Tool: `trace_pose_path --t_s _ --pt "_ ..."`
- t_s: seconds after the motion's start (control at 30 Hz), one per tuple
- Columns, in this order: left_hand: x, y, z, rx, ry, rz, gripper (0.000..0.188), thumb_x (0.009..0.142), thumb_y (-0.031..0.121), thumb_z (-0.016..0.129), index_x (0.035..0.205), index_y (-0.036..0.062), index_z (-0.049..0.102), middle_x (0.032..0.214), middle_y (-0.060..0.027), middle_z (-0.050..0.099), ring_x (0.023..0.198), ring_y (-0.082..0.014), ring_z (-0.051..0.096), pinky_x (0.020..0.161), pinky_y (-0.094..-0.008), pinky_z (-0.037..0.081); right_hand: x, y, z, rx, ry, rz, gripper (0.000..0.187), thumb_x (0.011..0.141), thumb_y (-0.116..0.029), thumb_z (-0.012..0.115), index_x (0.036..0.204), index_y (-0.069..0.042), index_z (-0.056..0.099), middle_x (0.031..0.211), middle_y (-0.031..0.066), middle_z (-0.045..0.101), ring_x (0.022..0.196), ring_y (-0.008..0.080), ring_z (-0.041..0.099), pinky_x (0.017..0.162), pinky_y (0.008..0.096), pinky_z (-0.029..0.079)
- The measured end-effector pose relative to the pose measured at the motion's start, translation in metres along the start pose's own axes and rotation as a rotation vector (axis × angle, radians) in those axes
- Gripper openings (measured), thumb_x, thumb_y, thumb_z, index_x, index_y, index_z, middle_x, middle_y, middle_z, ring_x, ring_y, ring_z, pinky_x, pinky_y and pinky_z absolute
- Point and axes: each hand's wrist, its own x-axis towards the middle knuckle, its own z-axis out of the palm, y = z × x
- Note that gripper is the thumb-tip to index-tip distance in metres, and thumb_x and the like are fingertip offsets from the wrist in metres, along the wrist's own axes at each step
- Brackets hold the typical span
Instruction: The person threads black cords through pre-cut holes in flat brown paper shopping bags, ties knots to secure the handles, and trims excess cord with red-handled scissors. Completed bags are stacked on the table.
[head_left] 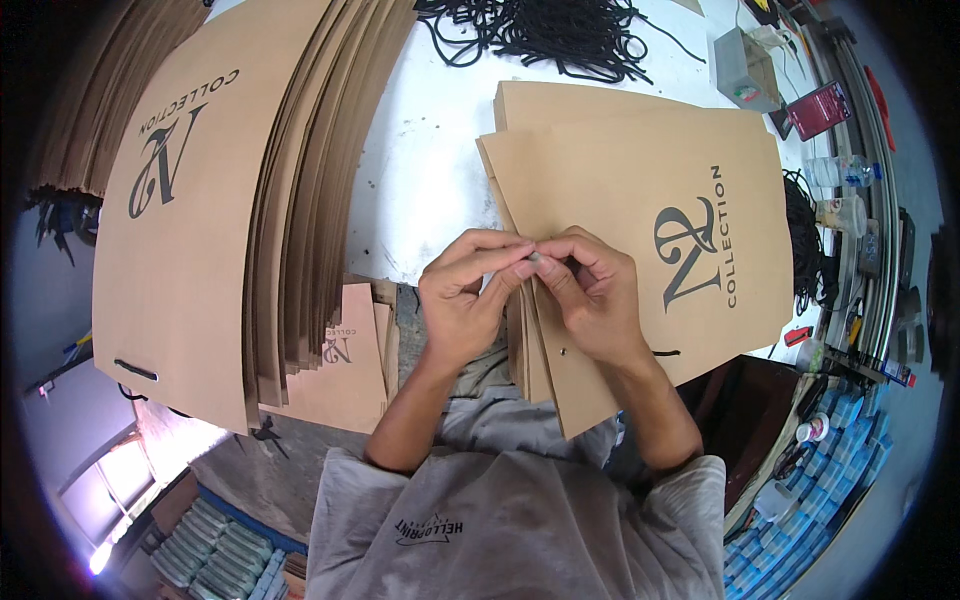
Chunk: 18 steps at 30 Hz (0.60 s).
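A flat brown paper bag (640, 190) with a dark printed logo lies on the white table (430, 170) in front of me, its near edge hanging over the table's front. My left hand (465, 300) and my right hand (590, 290) meet at the bag's near left edge, fingertips pinched together. Between the fingertips shows a small pale cord tip (538, 258). A small punched hole (562, 352) sits in the bag just below my right hand. A short piece of black cord (668, 352) shows at the bag's edge by my right wrist.
A tall fanned stack of the same brown bags (220, 200) fills the left side. A tangle of black cords (560, 35) lies at the table's far edge. Bottles, a grey box and small tools crowd the right rim (840, 190). Blue packs (840, 470) sit lower right.
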Motion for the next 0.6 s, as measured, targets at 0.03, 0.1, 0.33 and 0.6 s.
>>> trace_pose_path --t_s 0.03,0.1,0.33,0.6 --pt "-0.001 0.004 0.004 -0.022 0.050 -0.041 0.015 0.098 -0.002 0.064 0.112 -0.0040 0.070 0.117 -0.0190 0.069 0.104 -0.0183 0.067 0.090 -0.0284 0.055 0.000 0.000 0.001 0.016 0.013 -0.008 0.007 0.099 -0.002 0.064 0.101 0.002 0.069 0.093 0.0020 0.065 0.081 0.0080 0.059 0.072 0.0247 0.048" --pt "-0.003 0.009 0.005 -0.091 0.124 -0.130 0.012 0.100 0.001 0.063 0.108 -0.0052 0.070 0.115 -0.0195 0.070 0.101 -0.0179 0.068 0.089 -0.0292 0.056 0.001 0.006 -0.001 -0.047 0.069 0.015 0.008 0.096 -0.003 0.067 0.102 0.002 0.070 0.092 0.0045 0.065 0.080 0.0125 0.062 0.073 0.0283 0.050" --pt "-0.020 0.042 -0.012 0.119 0.138 0.010 0.009 0.100 0.001 0.064 0.100 -0.0054 0.070 0.105 -0.0178 0.073 0.089 -0.0160 0.070 0.079 -0.0267 0.058 0.007 0.005 0.018 -0.752 -0.021 -0.546 0.024 0.071 0.000 0.069 0.095 -0.002 0.070 0.086 0.0102 0.058 0.083 0.0291 0.062 0.073 0.0396 0.047" --pt "-0.023 0.032 -0.021 0.245 0.410 -0.009 0.028 0.094 0.002 0.071 0.119 -0.0035 0.059 0.130 -0.0166 0.059 0.092 -0.0129 0.063 0.068 -0.0241 0.053 -0.011 -0.032 -0.022 -0.435 -0.043 -0.139 0.036 0.079 -0.011 0.078 0.111 0.000 0.067 0.098 0.0166 0.066 0.096 0.0351 0.066 0.088 0.0458 0.050"
